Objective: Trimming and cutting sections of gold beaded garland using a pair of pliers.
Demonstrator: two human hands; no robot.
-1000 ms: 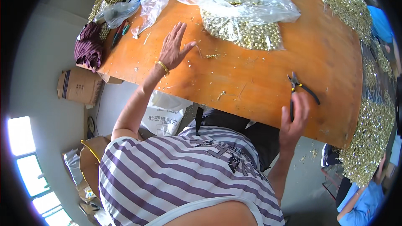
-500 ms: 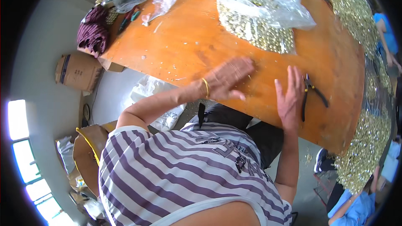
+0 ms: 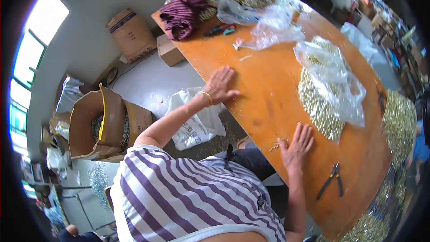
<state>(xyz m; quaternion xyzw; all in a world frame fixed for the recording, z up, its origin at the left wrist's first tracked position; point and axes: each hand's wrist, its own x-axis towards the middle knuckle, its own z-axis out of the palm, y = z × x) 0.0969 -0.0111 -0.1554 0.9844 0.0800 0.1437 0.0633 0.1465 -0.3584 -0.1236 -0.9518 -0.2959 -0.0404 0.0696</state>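
Observation:
My left hand (image 3: 219, 86), with a yellow bracelet at the wrist, lies flat on the near left edge of the orange wooden table (image 3: 264, 85). Its fingers are stretched out and nothing is in them. Farther right, my right hand (image 3: 295, 149) rests palm down on the table near its front edge, fingers spread and holding nothing. A few small gold-coloured bits (image 3: 274, 145) lie beside its thumb. Pliers with black-and-yellow handles (image 3: 334, 175) lie to the right of that hand. Beyond it is a heap of shiny gold beads (image 3: 313, 103), partly covered by a clear plastic bag (image 3: 354, 107).
A striped purple cloth (image 3: 182, 18), tools with coloured handles (image 3: 219, 30) and more plastic bags (image 3: 275, 29) sit at the table's far left. More gold pieces (image 3: 398, 121) pile up at the right. Below the left edge are a white bag (image 3: 190, 130) and an open cardboard box (image 3: 85, 116).
The view has turned to the left. My left hand, blurred over the table before, now lies at its left edge. My right hand has settled flat beside the small gold bits.

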